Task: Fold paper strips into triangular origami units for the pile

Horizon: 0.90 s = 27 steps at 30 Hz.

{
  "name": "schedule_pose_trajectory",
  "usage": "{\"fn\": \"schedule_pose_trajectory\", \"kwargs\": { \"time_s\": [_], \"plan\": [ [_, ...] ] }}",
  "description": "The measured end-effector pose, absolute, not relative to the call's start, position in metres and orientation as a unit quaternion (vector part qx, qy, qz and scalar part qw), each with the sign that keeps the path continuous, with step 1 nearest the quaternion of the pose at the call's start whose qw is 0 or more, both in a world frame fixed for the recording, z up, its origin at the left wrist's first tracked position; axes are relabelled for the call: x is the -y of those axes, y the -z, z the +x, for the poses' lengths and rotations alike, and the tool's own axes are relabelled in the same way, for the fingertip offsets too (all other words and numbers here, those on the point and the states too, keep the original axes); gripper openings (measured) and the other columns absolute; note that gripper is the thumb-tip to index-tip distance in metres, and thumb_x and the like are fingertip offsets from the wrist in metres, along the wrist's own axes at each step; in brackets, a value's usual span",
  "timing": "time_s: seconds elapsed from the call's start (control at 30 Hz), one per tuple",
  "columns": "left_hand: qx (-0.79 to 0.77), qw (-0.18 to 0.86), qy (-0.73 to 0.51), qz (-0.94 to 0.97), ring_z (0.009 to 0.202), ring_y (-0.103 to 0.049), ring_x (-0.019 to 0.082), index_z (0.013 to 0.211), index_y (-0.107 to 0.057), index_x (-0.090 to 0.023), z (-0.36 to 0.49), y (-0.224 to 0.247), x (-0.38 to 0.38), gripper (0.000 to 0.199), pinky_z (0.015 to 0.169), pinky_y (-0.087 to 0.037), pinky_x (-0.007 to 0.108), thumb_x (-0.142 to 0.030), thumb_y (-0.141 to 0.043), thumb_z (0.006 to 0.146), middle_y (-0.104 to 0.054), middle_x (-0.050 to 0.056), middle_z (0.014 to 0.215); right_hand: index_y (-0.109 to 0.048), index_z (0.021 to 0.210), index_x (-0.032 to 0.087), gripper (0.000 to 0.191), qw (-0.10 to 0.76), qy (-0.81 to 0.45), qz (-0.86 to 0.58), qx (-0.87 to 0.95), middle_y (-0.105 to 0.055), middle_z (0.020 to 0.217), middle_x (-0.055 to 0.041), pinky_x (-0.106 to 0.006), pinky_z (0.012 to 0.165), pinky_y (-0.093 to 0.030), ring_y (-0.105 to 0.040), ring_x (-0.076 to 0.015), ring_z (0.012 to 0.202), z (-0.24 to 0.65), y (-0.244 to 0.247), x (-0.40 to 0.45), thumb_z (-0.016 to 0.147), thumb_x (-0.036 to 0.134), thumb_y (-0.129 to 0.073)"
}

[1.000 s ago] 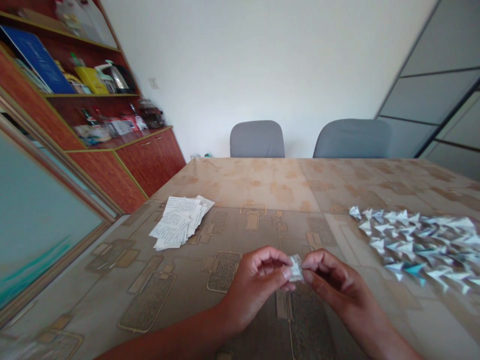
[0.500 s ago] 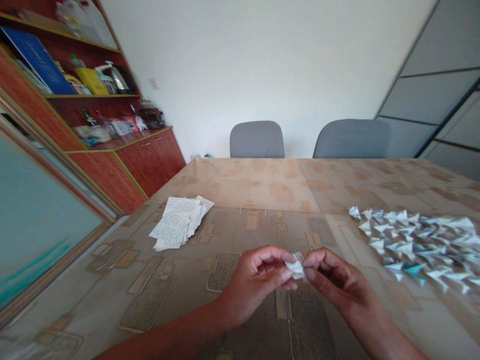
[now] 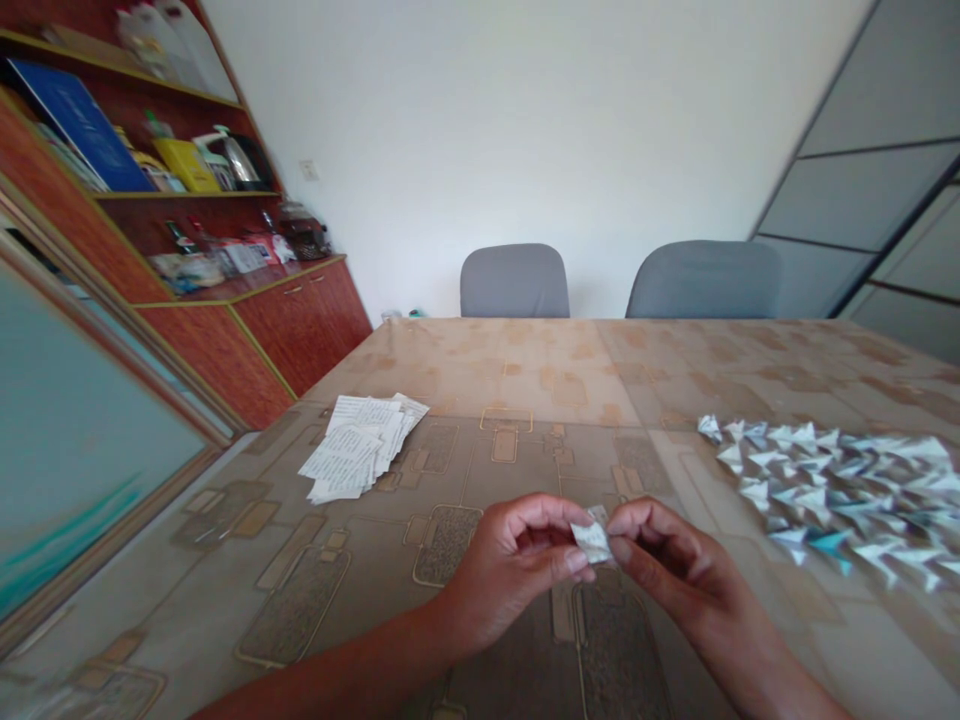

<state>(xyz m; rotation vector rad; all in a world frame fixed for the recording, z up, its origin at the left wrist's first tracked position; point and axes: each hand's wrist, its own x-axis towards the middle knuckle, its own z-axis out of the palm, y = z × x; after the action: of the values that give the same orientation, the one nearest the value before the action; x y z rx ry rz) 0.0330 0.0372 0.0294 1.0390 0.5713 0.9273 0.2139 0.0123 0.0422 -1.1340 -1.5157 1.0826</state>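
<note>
Between my two hands is a small folded piece of printed paper (image 3: 592,540), raised above the near part of the table. My left hand (image 3: 517,555) pinches its left side between thumb and fingers. The right edge is gripped by the thumb and index finger of my right hand (image 3: 664,555). A loose stack of printed paper sheets (image 3: 352,450) lies on the table to the left. Rows of small folded paper pieces (image 3: 832,490), mostly white with one teal, stand at the right.
The table (image 3: 525,370) has a patterned cover. Two grey chairs (image 3: 514,282) are behind its far edge. A reddish wooden cabinet (image 3: 300,325) with a kettle, bottles and boxes stands at the left, beside a framed glass panel (image 3: 75,420).
My left thumb has shifted slightly down on the folded paper, so more of its face shows. Both hands otherwise stay in nearly the same place.
</note>
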Motion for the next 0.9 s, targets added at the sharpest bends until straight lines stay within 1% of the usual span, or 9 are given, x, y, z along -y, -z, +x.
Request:
{"fn": "schedule_pose_trajectory", "kwargs": {
  "time_s": [0.1,0.2,0.4,0.53,0.63,0.73,0.9],
  "plan": [
    [-0.269,0.720,-0.426,0.477,0.073,-0.065,0.012,0.093,-0.065,-0.014,0.033,-0.029,-0.037,0.022,0.073,-0.052,0.028,-0.021,-0.076,0.075,-0.069,0.004,0.085,-0.058,0.080,0.023,0.009,0.463,-0.359,-0.474,0.657,-0.061,0.070,0.0005,-0.024,0.060,-0.050,-0.060,-0.0156,0.066,0.213,-0.038,-0.010,0.087,0.026,-0.054],
    [-0.296,0.700,-0.427,0.491,0.071,-0.064,0.012,0.087,-0.061,-0.014,0.034,-0.029,-0.038,0.020,0.071,-0.051,0.027,-0.020,-0.075,0.074,-0.067,0.003,0.082,-0.058,0.080,0.023,0.009,0.454,-0.271,-0.480,0.700,-0.061,0.069,0.0017,-0.022,0.058,-0.049,-0.059,-0.0141,0.063,0.212,-0.037,-0.007,0.087,0.018,-0.054],
    [-0.330,0.669,-0.433,0.505,0.073,-0.062,0.012,0.085,-0.060,-0.014,0.037,-0.026,-0.035,0.019,0.070,-0.047,0.024,-0.019,-0.074,0.074,-0.066,0.002,0.080,-0.057,0.083,0.023,0.009,0.448,-0.219,-0.466,0.731,-0.061,0.067,0.0037,-0.019,0.056,-0.050,-0.060,-0.0126,0.060,0.210,-0.037,-0.003,0.085,0.014,-0.057],
    [-0.337,0.663,-0.451,0.493,0.066,-0.060,0.011,0.079,-0.058,-0.014,0.039,-0.026,-0.032,0.019,0.065,-0.049,0.024,-0.024,-0.074,0.075,-0.063,0.000,0.073,-0.056,0.087,0.024,0.009,0.449,-0.239,-0.458,0.729,-0.062,0.069,0.0044,-0.018,0.057,-0.050,-0.060,-0.0117,0.061,0.209,-0.035,-0.004,0.086,0.015,-0.058],
    [-0.332,0.674,-0.458,0.476,0.066,-0.060,0.012,0.079,-0.058,-0.014,0.040,-0.027,-0.032,0.020,0.064,-0.051,0.025,-0.027,-0.072,0.077,-0.062,0.000,0.073,-0.055,0.090,0.024,0.005,0.446,-0.284,-0.463,0.711,-0.063,0.073,0.0031,-0.019,0.061,-0.051,-0.062,-0.0127,0.067,0.210,-0.033,-0.005,0.089,0.019,-0.054],
    [-0.329,0.679,-0.460,0.468,0.066,-0.060,0.012,0.079,-0.058,-0.014,0.040,-0.027,-0.031,0.020,0.063,-0.052,0.025,-0.028,-0.072,0.077,-0.062,0.000,0.073,-0.055,0.087,0.024,0.005,0.442,-0.320,-0.471,0.693,-0.062,0.075,0.0019,-0.021,0.063,-0.051,-0.062,-0.0139,0.072,0.212,-0.029,-0.007,0.091,0.022,-0.052],
    [-0.320,0.664,-0.455,0.499,0.068,-0.061,0.012,0.082,-0.062,-0.013,0.040,-0.025,-0.031,0.015,0.065,-0.052,0.025,-0.025,-0.069,0.080,-0.063,0.002,0.075,-0.056,0.083,0.023,0.009,0.435,-0.375,-0.471,0.670,-0.061,0.073,0.0011,-0.023,0.062,-0.050,-0.060,-0.0148,0.069,0.213,-0.025,-0.008,0.090,0.026,-0.052]
  ]
}}
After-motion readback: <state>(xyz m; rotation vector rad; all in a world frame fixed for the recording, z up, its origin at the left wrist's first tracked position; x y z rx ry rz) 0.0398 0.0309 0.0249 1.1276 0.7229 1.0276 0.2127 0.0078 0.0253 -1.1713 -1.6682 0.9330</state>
